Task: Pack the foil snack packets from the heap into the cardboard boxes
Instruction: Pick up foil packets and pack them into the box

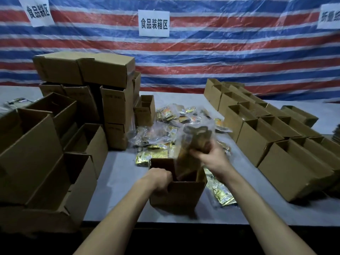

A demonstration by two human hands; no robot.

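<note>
A packer's left hand [161, 181] curls over the rim of an open cardboard box [179, 195], apparently to steady it, as the right hand [209, 156] clutches a blurred bundle of foil packets [191, 144] — hanging below its fingers into the box — the heap [165, 126] just beyond

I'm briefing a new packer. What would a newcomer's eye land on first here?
Up front, the left hand grips the rim of an open cardboard box while the right hand holds a blurred bundle of packets dipping into it. Behind lies the foil packet heap, between stacked boxes on the left and open boxes on the right.
</note>
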